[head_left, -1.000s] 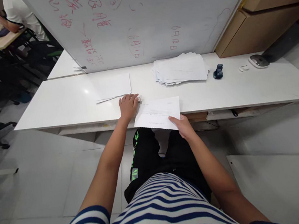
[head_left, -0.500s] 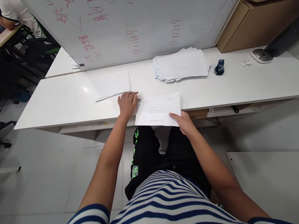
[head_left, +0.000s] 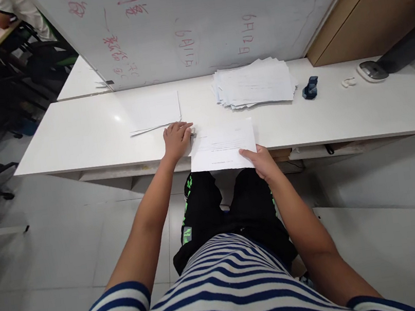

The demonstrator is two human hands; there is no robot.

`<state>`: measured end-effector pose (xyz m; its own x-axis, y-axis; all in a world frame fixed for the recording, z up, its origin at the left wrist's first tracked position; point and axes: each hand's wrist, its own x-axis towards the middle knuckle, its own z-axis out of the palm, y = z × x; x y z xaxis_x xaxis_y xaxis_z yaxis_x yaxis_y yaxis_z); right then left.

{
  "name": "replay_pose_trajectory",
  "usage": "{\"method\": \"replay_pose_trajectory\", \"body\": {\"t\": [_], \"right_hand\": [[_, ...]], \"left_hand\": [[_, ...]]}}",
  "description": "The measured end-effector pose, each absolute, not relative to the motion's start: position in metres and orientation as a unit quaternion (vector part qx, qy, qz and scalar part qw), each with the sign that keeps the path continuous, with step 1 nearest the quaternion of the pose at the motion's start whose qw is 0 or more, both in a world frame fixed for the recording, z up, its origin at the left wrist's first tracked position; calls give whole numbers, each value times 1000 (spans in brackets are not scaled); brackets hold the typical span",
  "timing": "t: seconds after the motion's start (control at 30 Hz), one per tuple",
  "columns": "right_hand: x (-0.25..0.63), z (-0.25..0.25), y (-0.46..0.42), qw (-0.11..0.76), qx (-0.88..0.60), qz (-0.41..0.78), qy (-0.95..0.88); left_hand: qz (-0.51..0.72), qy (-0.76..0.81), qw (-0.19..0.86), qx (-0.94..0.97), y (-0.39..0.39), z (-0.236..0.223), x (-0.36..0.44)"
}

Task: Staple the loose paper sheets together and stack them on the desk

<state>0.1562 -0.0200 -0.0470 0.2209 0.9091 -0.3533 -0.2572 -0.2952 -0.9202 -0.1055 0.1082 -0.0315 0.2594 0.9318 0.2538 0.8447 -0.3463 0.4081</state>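
Watching remotely, I see the right hand (head_left: 265, 162) pinch a printed sheet (head_left: 220, 148) across the near edge of the white surface (head_left: 300, 126), thumb on top, probably to steady its far-left corner beside the left hand (head_left: 176, 140). Whether the left fingers grip anything, I cannot tell. Compared with a second ago, the sheet's near edge sits more level.
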Motion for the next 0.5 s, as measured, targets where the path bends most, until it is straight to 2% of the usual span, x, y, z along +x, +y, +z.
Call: {"method": "replay_pose_trajectory", "body": {"t": [0.5], "right_hand": [[148,-61,-27,531,-574,568,-255]], "left_hand": [[229,566,86,787,109,-32,-105]]}}
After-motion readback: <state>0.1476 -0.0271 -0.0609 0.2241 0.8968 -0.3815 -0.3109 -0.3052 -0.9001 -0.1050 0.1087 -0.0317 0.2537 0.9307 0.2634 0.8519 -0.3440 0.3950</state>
